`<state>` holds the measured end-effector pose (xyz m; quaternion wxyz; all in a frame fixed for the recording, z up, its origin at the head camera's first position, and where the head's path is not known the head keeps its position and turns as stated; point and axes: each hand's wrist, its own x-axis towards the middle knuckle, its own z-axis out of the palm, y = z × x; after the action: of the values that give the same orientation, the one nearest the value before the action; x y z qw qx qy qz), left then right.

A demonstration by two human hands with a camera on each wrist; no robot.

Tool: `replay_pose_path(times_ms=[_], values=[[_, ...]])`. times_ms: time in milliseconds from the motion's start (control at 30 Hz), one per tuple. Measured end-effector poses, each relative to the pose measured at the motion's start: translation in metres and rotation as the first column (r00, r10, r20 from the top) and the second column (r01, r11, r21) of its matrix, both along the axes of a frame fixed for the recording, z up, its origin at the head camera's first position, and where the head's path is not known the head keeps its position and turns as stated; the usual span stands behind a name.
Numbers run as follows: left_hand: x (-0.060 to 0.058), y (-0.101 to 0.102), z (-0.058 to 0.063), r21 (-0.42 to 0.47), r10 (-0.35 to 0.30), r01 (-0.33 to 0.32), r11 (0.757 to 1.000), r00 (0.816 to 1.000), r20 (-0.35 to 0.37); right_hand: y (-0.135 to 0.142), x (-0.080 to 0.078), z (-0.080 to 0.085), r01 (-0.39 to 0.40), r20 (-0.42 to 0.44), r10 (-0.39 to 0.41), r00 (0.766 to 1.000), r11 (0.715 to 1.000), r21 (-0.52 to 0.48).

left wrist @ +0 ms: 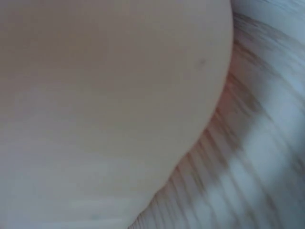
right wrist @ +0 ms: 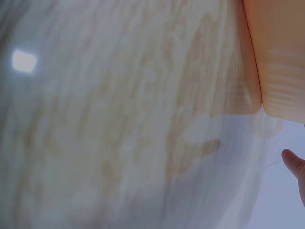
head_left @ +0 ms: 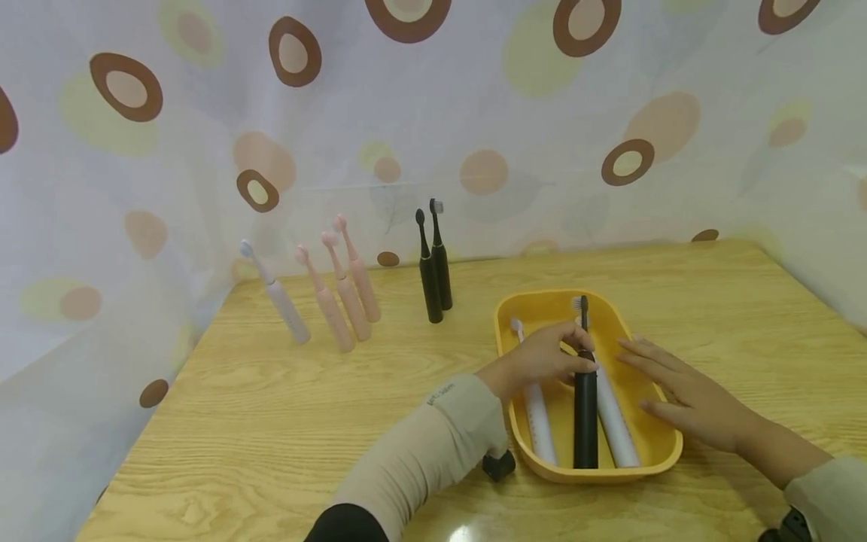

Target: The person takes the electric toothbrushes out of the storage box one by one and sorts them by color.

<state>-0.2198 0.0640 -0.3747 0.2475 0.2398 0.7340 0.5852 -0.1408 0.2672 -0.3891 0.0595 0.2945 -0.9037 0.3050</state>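
In the head view my left hand [head_left: 547, 354] pinches a black electric toothbrush [head_left: 585, 421] near its neck, inside a yellow tray [head_left: 667, 452]. A white electric toothbrush [head_left: 540, 429] lies to its left in the tray, and another white toothbrush [head_left: 618, 429] to its right, partly covered by the black one. My right hand [head_left: 691, 399] is at the tray's right rim with fingers extended and holds nothing. One fingertip [right wrist: 293, 162] shows at the edge of the right wrist view, beside the tray's outer wall. Blurred skin fills most of the left wrist view.
Two black toothbrushes [head_left: 430, 290] stand upright at the back of the wooden table [head_left: 271, 452]. Left of them stand several pink toothbrushes [head_left: 352, 309] and a pale lavender one [head_left: 287, 312]. A patterned cloth [head_left: 433, 113] hangs behind the table.
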Motion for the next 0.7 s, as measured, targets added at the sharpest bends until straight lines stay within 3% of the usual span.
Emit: replay_pose_path(times_ms=[167,367,533,700], values=[[-0.0004,-0.0018,-0.0009,0.047,0.004,-0.006,0.999,1.000,0.028,-0.0013,0.0002,0.0002,0.002,-0.005,-0.002,1.000,1.000,-0.003],[0.0023,-0.0004,-0.0005,0.049,0.040,-0.041,0.998,0.999,0.013,0.0011,0.0051,-0.0019,0.007,-0.013,-0.007,1.000,1.000,0.001],[0.0050,-0.0013,0.0038,0.070,0.109,-0.110,0.991,0.994,0.018,0.0019,0.0049,-0.0011,0.015,-0.023,-0.015,1.000,1.000,0.013],[0.0052,-0.0049,0.0068,0.140,0.192,-0.197,0.970,0.980,0.050,-0.0002,0.0046,-0.0008,0.004,-0.029,-0.003,1.000,1.000,0.006]])
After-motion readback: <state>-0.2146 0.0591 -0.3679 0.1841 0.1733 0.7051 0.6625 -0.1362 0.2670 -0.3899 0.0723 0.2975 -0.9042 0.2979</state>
